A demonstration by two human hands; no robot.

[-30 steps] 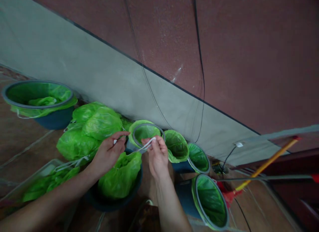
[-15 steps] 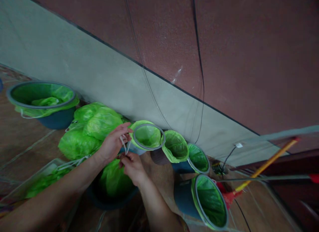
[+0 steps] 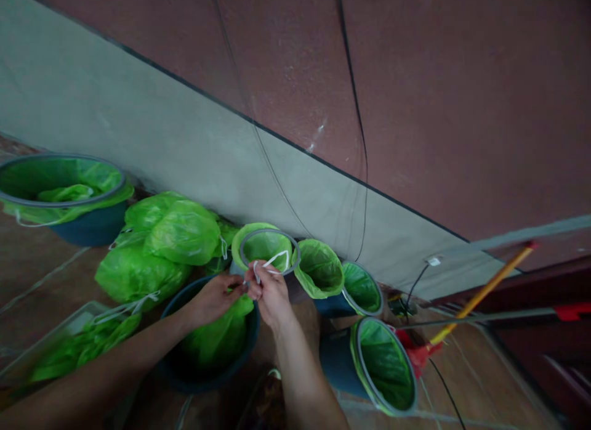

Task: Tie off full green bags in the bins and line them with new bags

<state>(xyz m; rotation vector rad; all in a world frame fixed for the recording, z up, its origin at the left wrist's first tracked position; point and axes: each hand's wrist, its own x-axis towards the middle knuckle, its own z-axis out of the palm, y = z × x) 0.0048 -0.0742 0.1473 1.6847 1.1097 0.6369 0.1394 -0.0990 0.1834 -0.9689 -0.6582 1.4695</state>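
Note:
A green plastic bag (image 3: 217,337) stands gathered inside a dark blue bucket (image 3: 173,377), its top pulled up to my hands. My left hand (image 3: 219,299) is closed, fingertips pinching the white drawstring at the neck of the bag. My right hand (image 3: 271,294) is closed on the same white drawstring (image 3: 279,255), and a loop of it sticks up beyond the fingers. Both hands meet above the bucket's far rim. The exact grip at the fingertips is partly hidden. Just behind them stands a grey-rimmed bin (image 3: 298,257) lined in green.
Filled green bags (image 3: 182,233) lie against the wall at left, beside a large lined tub (image 3: 92,223). A clear container (image 3: 78,322) holds green plastic. Several lined bins stand right, including a tilted bin (image 3: 339,359). A yellow-handled broom (image 3: 484,288) leans behind it.
My left hand has dropped from above to beside the bag's neck. My right hand has risen and moved right with the drawstring, whose loop now points up and right. The view has shifted slightly.

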